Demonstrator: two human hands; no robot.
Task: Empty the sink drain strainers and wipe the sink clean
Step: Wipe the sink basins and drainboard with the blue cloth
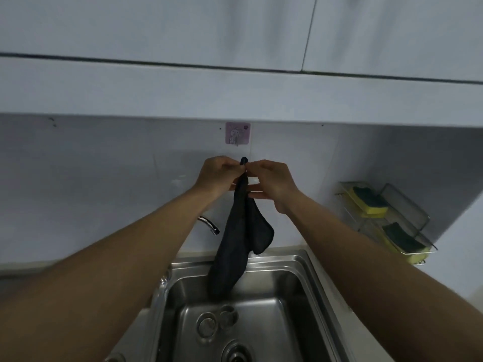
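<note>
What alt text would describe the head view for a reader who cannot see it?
The left hand and the right hand pinch the top of a dark cloth under a pink wall hook, above a steel sink.

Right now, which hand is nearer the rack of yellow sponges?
Right. The right hand sits left of the sponge rack; the left hand is farther left, beyond the dark cloth.

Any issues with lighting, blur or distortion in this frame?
Head view: dim, bluish light; wide-angle distortion bows the cabinet line; the cloth reads as a near-black shape with little texture; mild highlights on the sink wall; overall slightly soft.
</note>
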